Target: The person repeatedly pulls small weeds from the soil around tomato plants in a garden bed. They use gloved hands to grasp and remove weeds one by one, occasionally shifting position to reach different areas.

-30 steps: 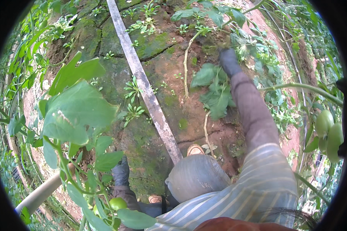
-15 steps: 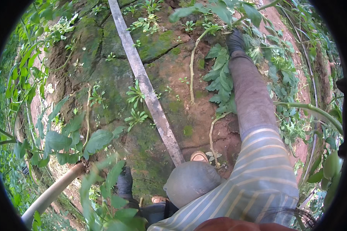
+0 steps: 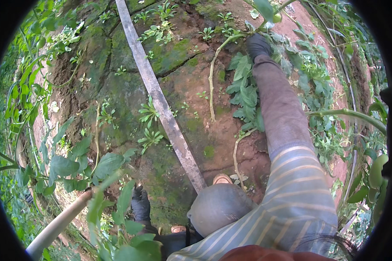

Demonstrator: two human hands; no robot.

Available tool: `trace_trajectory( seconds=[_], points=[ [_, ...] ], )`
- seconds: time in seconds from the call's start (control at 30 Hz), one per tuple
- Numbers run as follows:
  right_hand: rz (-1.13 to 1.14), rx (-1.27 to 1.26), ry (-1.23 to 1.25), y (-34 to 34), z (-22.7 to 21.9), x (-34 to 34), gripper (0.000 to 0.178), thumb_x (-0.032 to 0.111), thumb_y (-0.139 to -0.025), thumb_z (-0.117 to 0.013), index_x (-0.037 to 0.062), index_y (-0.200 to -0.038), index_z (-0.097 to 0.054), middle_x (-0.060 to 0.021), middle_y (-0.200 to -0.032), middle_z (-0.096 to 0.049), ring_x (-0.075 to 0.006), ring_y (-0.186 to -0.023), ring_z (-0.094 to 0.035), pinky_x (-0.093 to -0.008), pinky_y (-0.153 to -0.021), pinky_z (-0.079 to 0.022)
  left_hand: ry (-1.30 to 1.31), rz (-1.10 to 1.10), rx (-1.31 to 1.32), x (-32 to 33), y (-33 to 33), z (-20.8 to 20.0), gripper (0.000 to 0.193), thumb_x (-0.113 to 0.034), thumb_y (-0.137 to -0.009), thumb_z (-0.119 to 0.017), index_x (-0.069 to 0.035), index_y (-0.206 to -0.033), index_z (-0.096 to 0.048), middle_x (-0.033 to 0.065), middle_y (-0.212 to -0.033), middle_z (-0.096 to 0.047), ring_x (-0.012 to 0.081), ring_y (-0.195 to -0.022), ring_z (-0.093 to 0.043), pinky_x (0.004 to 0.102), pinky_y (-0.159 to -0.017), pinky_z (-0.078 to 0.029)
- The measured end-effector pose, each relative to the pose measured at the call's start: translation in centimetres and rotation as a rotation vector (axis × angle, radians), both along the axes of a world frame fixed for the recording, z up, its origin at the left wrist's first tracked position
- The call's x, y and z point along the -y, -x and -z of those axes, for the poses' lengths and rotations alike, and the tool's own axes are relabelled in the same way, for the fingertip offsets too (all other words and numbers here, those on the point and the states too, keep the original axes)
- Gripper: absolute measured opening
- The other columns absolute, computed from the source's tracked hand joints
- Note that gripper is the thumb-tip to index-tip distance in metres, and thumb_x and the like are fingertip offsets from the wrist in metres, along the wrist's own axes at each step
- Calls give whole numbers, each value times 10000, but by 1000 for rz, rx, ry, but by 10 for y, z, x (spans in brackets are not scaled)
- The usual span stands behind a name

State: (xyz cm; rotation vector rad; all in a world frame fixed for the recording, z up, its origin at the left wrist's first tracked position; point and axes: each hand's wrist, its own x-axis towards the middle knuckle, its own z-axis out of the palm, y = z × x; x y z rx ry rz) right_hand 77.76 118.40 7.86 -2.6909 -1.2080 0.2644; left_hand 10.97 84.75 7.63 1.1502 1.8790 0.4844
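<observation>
My right hand, in a dark glove, reaches forward to the foot of a leafy plant at the top right. Its fingers look curled in by the bent pale stem; whatever lies between them is hidden. Broad green leaves hang beside my right sleeve. Lower down, my left hand, also dark-gloved, is low over the soil with its fingers somewhat apart. It appears to hold nothing, and blurred tomato-like leaves partly cover that arm.
A long flat strip lies across the cracked, mossy soil. A round pole slants in at lower left. A grey rounded thing and a sandal tip are below. Small weeds dot the ground; green fruits hang at right.
The view has shifted slightly, so most things sit a little further left. My right hand stays at the plant's foot; my left hand shows more fully beside the leaves.
</observation>
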Motion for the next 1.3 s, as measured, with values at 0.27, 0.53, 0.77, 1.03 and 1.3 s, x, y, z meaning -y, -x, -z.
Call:
trace_trajectory(
  seconds=[0.27,0.53,0.77,1.03,1.3],
  points=[
    [-192,273,263,-17,-19,0,415,355,-891,-460,54,-1086,-667,-223,-1087,-645,-330,-993,-646,-422,-854,-492,40,77,-40,14,29,14,516,-27,-903,-542,-59,-1394,-387,65,-1113,-614,136,-1009,-559,284,-899,-426],
    [-165,477,497,-52,-78,50,474,450,-885,-512,91,-1169,-635,-158,-1180,-626,-300,-1092,-605,-411,-887,-483,28,46,-11,17,31,12,517,-26,-903,-541,-57,-1395,-385,70,-1126,-607,139,-1014,-559,282,-902,-426],
    [383,574,360,-130,-139,92,558,500,-824,-581,108,-1220,-611,-115,-1263,-592,-255,-1133,-592,-426,-894,-476,22,46,1,18,34,15,518,-25,-903,-540,-56,-1396,-384,74,-1138,-602,142,-1019,-559,281,-903,-426],
    [-62,564,224,-59,-161,79,568,507,-832,-574,45,-1160,-614,-205,-1150,-610,-330,-1060,-589,-467,-897,-453,22,50,-3,20,37,14,519,-23,-903,-539,-54,-1397,-383,79,-1152,-595,145,-1023,-559,280,-906,-426],
    [38,-1194,-571,-9,-86,34,562,412,-895,-598,-45,-1198,-478,-93,-1049,-674,-248,-831,-650,-332,-774,-510,30,38,-12,25,40,15,520,-22,-903,-538,-53,-1398,-381,84,-1166,-589,148,-1028,-559,278,-908,-425]
  ],
)
